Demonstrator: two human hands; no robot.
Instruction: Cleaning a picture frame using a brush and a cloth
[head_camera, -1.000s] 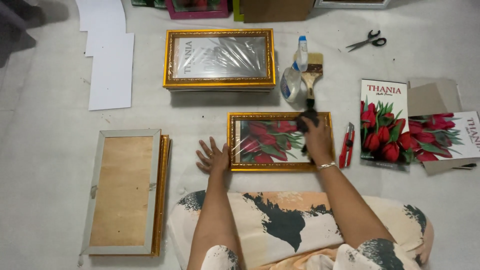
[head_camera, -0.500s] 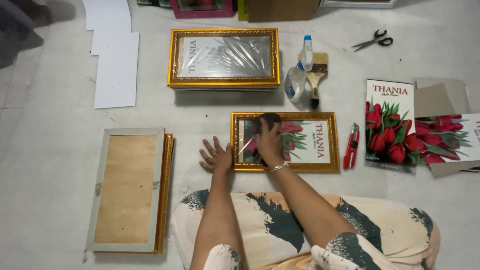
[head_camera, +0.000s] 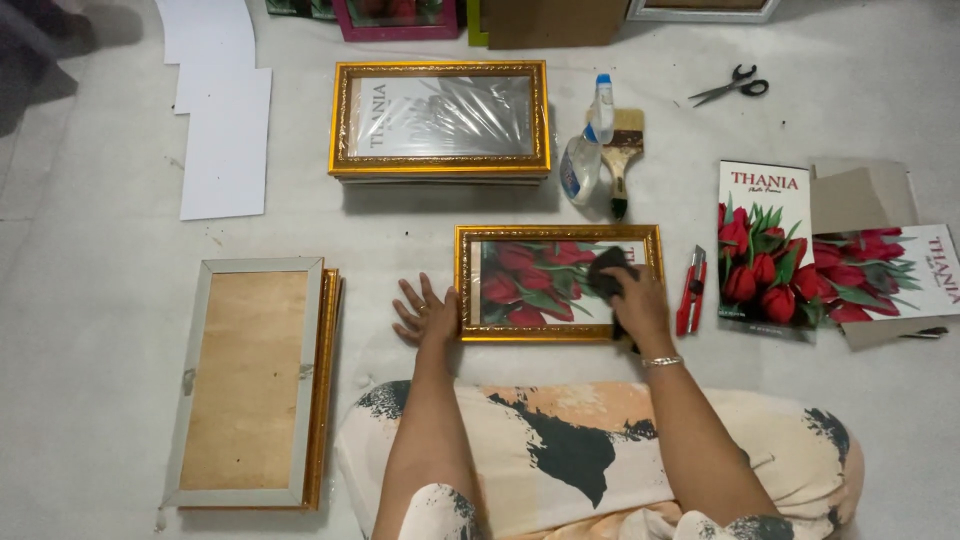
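Observation:
A gold picture frame (head_camera: 470, 285) with a red tulip print under its glass lies on the floor in front of me. My right hand (head_camera: 635, 300) presses a dark cloth (head_camera: 606, 275) onto the right part of the glass. My left hand (head_camera: 425, 318) lies flat on the floor with fingers spread, touching the frame's left edge. A bracelet circles my right wrist.
A stack of gold frames (head_camera: 440, 120) lies beyond, with a spray bottle (head_camera: 585, 155) and paintbrush (head_camera: 622, 150) to its right. A red box cutter (head_camera: 690, 290), tulip prints (head_camera: 765, 250), cardboard pieces (head_camera: 860, 195) and scissors (head_camera: 730, 87) are right. Face-down frames (head_camera: 250, 380) and white sheets (head_camera: 220, 110) are left.
My right hand with the cloth swept from the frame's right side to its left and back to the right. The left hand stayed by the left edge.

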